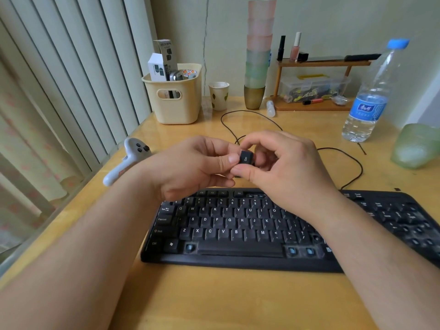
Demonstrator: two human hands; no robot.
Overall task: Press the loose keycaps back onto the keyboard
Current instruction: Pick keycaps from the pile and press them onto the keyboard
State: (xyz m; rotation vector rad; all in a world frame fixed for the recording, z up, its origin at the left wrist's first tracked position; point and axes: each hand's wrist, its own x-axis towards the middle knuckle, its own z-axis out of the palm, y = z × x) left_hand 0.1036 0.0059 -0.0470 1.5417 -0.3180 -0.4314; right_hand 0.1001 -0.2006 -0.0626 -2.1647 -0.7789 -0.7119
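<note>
both hands (238, 163) pinching Ctrl keycap (246, 158) — fingers curled

Keyboard (238, 225) right end cut off; top rows hidden behind hands.

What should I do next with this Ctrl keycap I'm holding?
Probably lower the Ctrl keycap, pinched by both the left hand and right hand, toward an open blue switch right of the spacebar on the keyboard; left Ctrl looks fitted already.

The keyboard (238, 232) lies on the desk (214, 301); behind it stand a basket (176, 103) left and a bottle (371, 96) right.
</note>
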